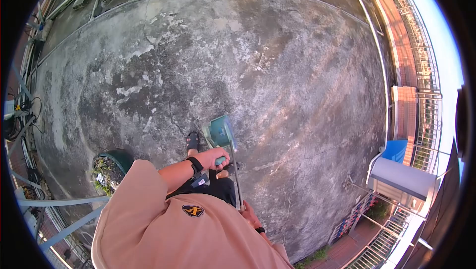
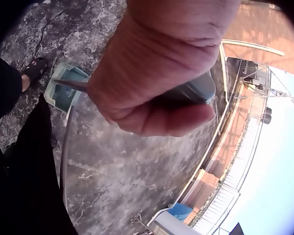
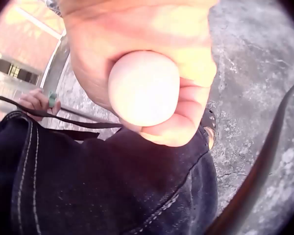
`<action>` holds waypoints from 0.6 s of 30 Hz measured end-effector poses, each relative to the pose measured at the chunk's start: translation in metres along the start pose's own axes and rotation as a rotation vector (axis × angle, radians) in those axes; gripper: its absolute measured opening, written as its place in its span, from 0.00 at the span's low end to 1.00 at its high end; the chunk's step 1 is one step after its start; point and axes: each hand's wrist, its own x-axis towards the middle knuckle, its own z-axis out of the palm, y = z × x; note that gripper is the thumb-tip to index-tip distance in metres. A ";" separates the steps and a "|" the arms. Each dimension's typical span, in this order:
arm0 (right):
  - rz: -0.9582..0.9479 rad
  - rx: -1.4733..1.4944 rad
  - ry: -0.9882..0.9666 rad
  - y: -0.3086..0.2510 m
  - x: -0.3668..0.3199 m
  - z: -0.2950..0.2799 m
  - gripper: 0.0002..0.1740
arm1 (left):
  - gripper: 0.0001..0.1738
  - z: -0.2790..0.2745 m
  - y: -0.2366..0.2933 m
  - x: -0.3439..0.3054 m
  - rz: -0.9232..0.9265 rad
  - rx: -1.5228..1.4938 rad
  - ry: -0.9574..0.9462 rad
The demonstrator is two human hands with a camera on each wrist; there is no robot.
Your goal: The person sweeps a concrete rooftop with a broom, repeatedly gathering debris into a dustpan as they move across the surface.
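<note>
My left hand (image 1: 212,159) grips the green rounded handle (image 1: 220,161) of a long-handled dustpan. Its thin rod runs down to the green scoop (image 1: 218,132) at the ground, just ahead of my feet. Past that hand, the left wrist view shows the scoop with its pale rim. Low at my right side, my right hand (image 1: 250,214) holds a long thin pole (image 1: 237,179) near its end. The pole slants forward to the scoop; what is on its far end is unclear. A pale rounded end (image 3: 144,88) pokes out of the right fist.
Stained, cracked concrete floor (image 1: 307,120) spreads around me. A planter (image 1: 119,160) with soil and small plants stands at my left, by metal bars (image 1: 64,202). A railing and low brick wall (image 1: 404,115) run along the right. My sandalled foot (image 1: 193,140) is beside the scoop.
</note>
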 end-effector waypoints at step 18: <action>-0.314 -0.028 0.309 -0.236 0.105 -0.230 0.26 | 0.08 0.065 0.051 0.002 0.034 0.054 0.047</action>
